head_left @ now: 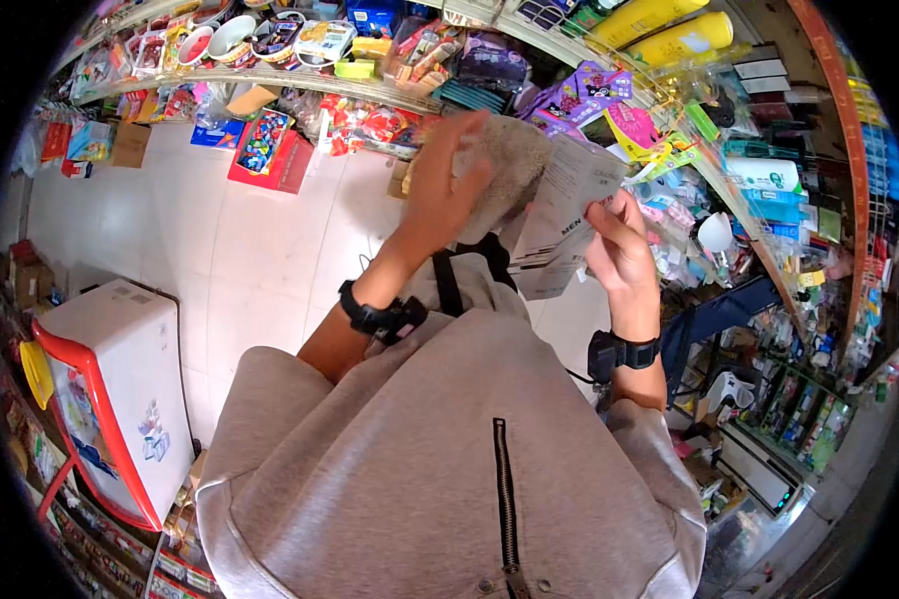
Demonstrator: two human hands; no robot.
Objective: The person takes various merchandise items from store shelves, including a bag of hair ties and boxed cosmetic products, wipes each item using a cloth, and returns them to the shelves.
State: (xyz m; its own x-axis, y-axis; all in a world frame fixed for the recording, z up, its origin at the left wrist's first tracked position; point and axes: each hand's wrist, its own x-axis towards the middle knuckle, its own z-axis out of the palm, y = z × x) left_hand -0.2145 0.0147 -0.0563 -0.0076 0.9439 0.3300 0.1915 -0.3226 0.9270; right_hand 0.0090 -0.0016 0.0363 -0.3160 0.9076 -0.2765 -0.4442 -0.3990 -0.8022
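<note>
A fuzzy grey-brown cloth hangs in the upper middle, with my left hand at its left edge. That hand is blurred by motion, its thumb and fingers lying along the cloth. To the right, my right hand grips a flat grey printed package with its thumb on the front face. "MEN" can be read in dark letters on the package. The right side of the cloth meets the package, and part of it is hidden behind there.
Shelves of packaged goods curve along the top, with a red box of sweets at the lower edge. A white freezer with a red frame stands at lower left. Yellow bottles and a shelf edge lie to the right. Pale floor tiles show between.
</note>
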